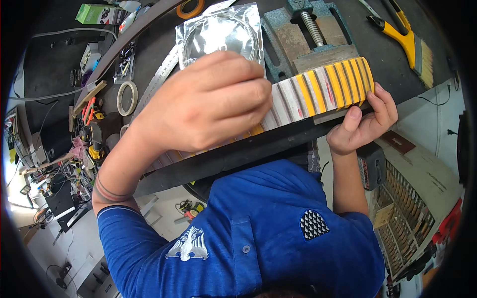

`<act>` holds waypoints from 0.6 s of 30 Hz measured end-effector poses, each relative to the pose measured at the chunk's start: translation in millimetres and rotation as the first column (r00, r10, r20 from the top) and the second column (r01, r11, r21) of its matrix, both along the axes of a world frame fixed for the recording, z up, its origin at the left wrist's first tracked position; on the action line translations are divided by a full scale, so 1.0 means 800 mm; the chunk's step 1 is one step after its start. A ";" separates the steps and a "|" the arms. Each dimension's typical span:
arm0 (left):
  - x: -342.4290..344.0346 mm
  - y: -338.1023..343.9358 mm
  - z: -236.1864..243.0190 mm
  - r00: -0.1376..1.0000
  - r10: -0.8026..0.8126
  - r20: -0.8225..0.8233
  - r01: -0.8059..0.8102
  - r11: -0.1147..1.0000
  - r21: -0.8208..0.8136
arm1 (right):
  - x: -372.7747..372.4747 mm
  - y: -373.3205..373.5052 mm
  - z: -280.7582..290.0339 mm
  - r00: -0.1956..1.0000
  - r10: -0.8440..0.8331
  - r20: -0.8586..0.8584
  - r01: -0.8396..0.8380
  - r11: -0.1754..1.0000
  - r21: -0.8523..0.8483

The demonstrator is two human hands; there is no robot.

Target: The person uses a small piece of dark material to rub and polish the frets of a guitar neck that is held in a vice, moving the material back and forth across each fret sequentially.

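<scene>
A long ribbed strip (318, 89), with grey-white ridges in the middle and yellow ones toward the right, lies along the front edge of the bench, against the vise (318, 35). My right hand (365, 121) grips its right end, thumb at the front edge and fingers round the end. Over the strip's middle, my left hand (213, 102) is closed with the fingers curled in. What those fingers hold, if anything, is hidden, and the hand covers part of the strip. Behind it lies a clear bag (221, 32) with coiled wire inside.
A steel ruler (161, 77) and a roll of tape (127, 98) lie left of my left hand. A yellow-handled brush (410, 47) rests at the far right. An orange tape roll (190, 7) sits at the back. Cluttered tools (92, 141) stand at the left.
</scene>
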State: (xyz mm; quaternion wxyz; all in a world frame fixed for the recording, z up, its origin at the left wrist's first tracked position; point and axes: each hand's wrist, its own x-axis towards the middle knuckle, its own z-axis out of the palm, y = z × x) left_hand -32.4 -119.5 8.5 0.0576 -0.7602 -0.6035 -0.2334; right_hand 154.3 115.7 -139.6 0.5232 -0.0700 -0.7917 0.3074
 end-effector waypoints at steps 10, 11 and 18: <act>0.017 -0.007 -0.006 0.986 -0.121 0.118 0.126 0.992 -0.031 | -0.005 -0.001 -0.002 0.999 0.021 -0.039 -0.022 1.000 -0.016; 0.031 -0.007 -0.011 0.986 -0.152 0.068 0.153 0.988 -0.013 | -0.004 -0.002 -0.003 0.999 0.022 -0.033 -0.023 0.999 -0.026; 0.018 -0.009 -0.007 0.995 -0.102 0.015 0.102 0.994 -0.023 | -0.004 -0.003 -0.005 0.998 0.035 -0.043 -0.038 0.997 -0.064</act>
